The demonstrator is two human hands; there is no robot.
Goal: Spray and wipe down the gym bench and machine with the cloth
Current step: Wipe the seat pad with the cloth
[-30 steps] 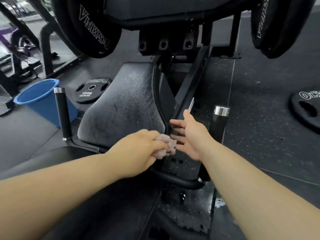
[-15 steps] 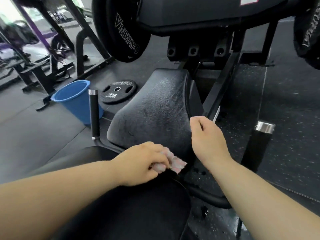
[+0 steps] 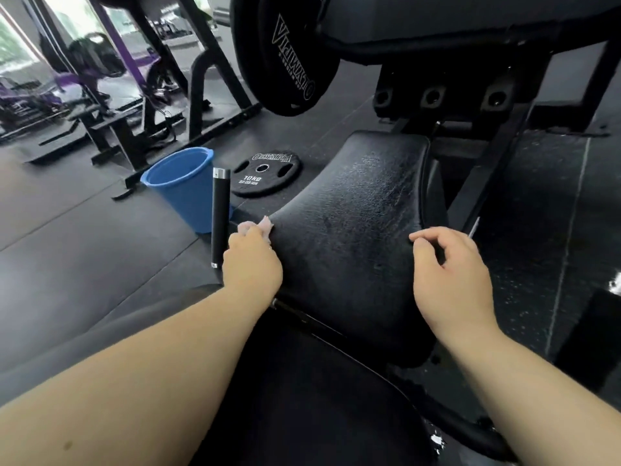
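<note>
Now, L hand (image 3: 252, 264) presses 1 cloth (image 3: 265, 225) on pad (image 3: 353, 203), R hand (image 3: 450, 277) beside

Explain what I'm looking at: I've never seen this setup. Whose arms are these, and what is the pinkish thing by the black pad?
There is one picture, taken from a camera worn on a person's head, looking forward and down. No robot: the two bare arms are that person's. The left hand grips a small pinkish cloth against the left edge of the black padded seat of a gym machine. The right hand holds nothing; its loosely curled fingers touch the pad's right edge. Beside the seat stands an upright black handle with a silver cap. On the floor behind it are a blue plastic bucket and a flat black 10 kg weight plate.
</note>
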